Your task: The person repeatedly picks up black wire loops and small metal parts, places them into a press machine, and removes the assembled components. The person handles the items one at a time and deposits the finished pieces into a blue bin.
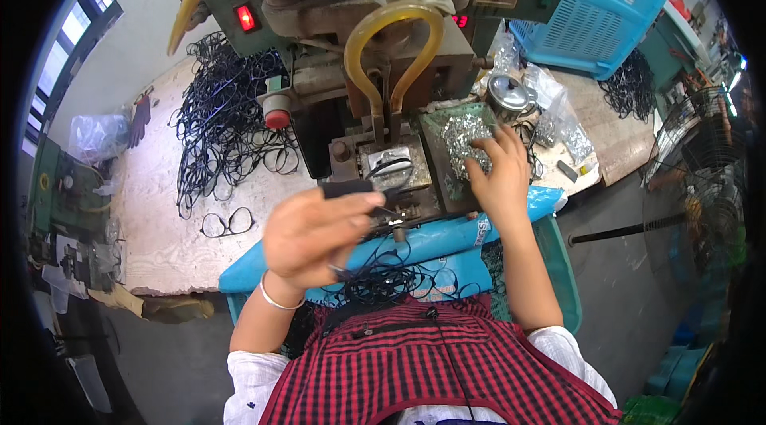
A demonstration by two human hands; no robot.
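My left hand [315, 237] is curled and smeared by motion in front of the press machine. A dark grey tip pokes out below its palm; what the fingers hold cannot be made out. Close to its fingertips, a thin black glasses frame [391, 164] shows at the machine's metal fixture [411, 155]. On the right, my right hand [503, 173] is open, thumb and fingers apart, over a heap of small shiny metal parts [460, 138]. They lie in a green tray [435, 118] beside the fixture. Its fingertips touch the heap's right side.
Black glasses frames [227, 118] are piled on the left table, with a single frame [227, 222] nearer me. More frames [383, 277] lie over a blue bag [439, 245] at my lap. A red button [277, 117], lidded metal pot [509, 95], blue crate [594, 6] and fan [694, 185] surround the machine.
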